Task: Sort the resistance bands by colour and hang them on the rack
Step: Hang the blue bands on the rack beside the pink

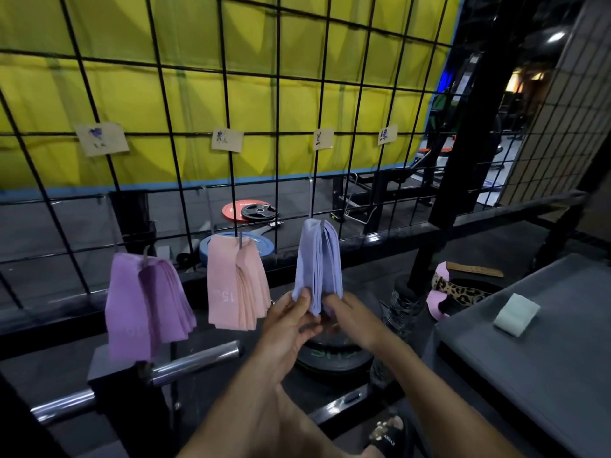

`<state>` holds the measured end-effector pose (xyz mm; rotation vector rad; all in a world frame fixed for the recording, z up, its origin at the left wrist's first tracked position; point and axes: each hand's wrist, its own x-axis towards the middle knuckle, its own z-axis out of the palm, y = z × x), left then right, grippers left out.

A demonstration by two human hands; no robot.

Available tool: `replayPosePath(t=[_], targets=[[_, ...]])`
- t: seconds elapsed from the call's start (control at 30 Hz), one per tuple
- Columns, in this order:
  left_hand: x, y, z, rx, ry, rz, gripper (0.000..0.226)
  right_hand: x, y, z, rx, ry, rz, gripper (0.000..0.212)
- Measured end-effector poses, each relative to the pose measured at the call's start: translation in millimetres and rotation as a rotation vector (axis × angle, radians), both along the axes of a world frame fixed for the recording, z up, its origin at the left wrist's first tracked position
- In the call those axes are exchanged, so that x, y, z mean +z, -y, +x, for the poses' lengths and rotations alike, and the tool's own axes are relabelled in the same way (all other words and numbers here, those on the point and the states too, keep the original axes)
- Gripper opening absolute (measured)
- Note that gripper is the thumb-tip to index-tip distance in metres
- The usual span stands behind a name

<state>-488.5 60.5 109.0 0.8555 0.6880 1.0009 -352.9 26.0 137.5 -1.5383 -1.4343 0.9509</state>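
Both hands meet at the bottom edge of the lavender-blue resistance bands (318, 266). The left hand (287, 320) pinches the lower left corner of the bundle between thumb and fingers. The right hand (351, 314) grips the lower right part, fingers curled round it. This bundle hangs from a hook on the black wire grid rack (228, 104). Left of it hang the pink bands (234, 285), and further left the purple bands (145, 302). Right of it, one pale green band (516, 314) lies on the grey bench (545, 375).

Two bare forearms, no sleeves, black slide sandal (386, 438) with pale lettering on one foot
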Motion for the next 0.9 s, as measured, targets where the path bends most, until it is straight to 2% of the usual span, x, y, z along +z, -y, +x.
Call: replayPosePath(t=[0.1, 0.2, 0.3, 0.37, 0.43, 0.5, 0.57, 0.63, 0.77, 0.9], targets=[[4, 4, -4, -0.015, -0.060, 0.028, 0.028, 7, 1, 22, 0.056, 0.111, -0.006, 0.035], [9, 7, -7, -0.015, -0.156, 0.040, 0.031, 27, 7, 33, 0.059, 0.192, 0.015, 0.043], [11, 11, -11, -0.085, -0.313, 0.059, 0.051, 55, 10, 43, 0.028, 0.566, -0.048, 0.061], [12, 15, -17, -0.139, -0.386, 0.075, 0.045, 72, 11, 45, -0.018, 0.765, -0.052, 0.073], [11, 20, -23, -0.204, -0.446, 0.085, 0.040, 87, 8, 46, -0.100, 0.889, 0.021, 0.071], [9, 22, -28, -0.276, -0.516, 0.152, 0.036, 98, 3, 49, -0.204, 0.970, 0.173, 0.059], [11, 22, -32, -0.307, -0.550, 0.319, 0.026, 103, -8, 51, -0.215, 0.922, 0.363, 0.055], [24, 22, -34, -0.248, -0.538, 0.524, 0.021, 102, -21, 52, -0.149, 0.821, 0.488, 0.059], [67, 10, -29, 0.094, -0.562, 0.914, 0.026, 90, -39, 50, -0.079, 0.724, 0.649, 0.051], [99, -10, -20, 0.384, -0.703, 1.213, 0.031, 82, -41, 49, -0.067, 0.539, 0.666, 0.040]])
